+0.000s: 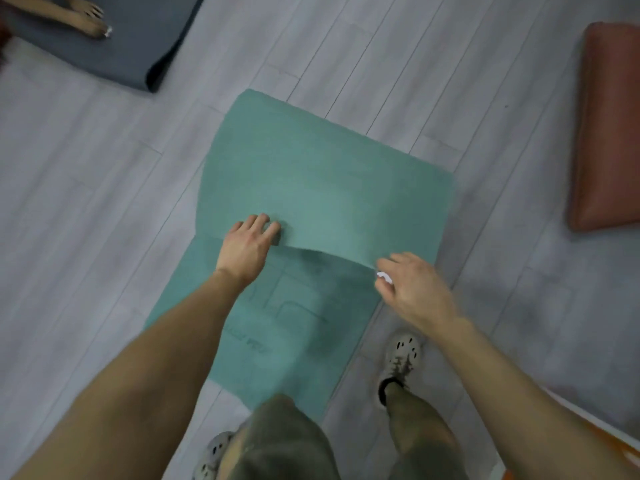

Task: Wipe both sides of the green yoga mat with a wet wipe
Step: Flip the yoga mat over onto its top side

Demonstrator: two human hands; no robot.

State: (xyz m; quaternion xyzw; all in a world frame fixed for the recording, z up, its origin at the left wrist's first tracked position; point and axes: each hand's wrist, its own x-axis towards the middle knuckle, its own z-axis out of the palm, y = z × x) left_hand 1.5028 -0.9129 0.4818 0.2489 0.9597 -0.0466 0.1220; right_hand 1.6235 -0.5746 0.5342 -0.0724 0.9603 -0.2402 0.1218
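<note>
Hands [247, 244] [414, 289] grip mat [322, 188] edge; wipe [383, 276] mostly hidden.

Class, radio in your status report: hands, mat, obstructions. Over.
Left hand grips the folded flap's edge. Right hand pinches wet wipe at that edge. Green yoga mat folded over itself. Grey mat, red mat lie apart.

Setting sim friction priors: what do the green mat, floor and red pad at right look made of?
Green mat: soft foam or rubber, matte; it bends in a smooth fold where the left hand grips its edge. Floor: pale grey wood-look planks, probably laminate or vinyl, satin; seams and grain show. Red pad: smooth, faintly shiny cover, possibly vinyl or leatherette.
</note>
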